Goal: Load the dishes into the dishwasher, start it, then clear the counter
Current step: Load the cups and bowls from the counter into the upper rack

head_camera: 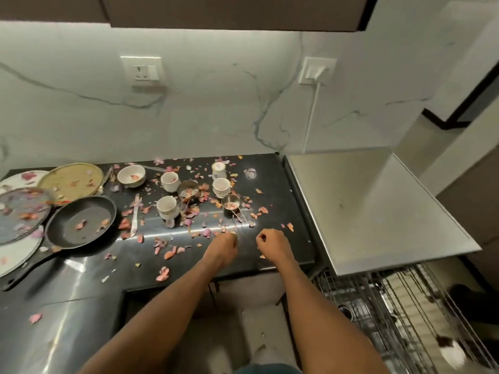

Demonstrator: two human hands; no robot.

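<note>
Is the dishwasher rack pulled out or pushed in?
Pulled out: the wire rack sticks out past the steel top, with little visible in it.

We cannot tell what either curled grip, left hand or right hand, holds, the plates are cut off at left, and the dishwasher rack blurs at right.

Petal-strewn black counter: cups, pan, perhaps plates.

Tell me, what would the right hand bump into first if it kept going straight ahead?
Probably the small shiny steel cup with a wire handle, judging by how the right hand points; only scattered pink petals lie between. Depth is unclear.
</note>
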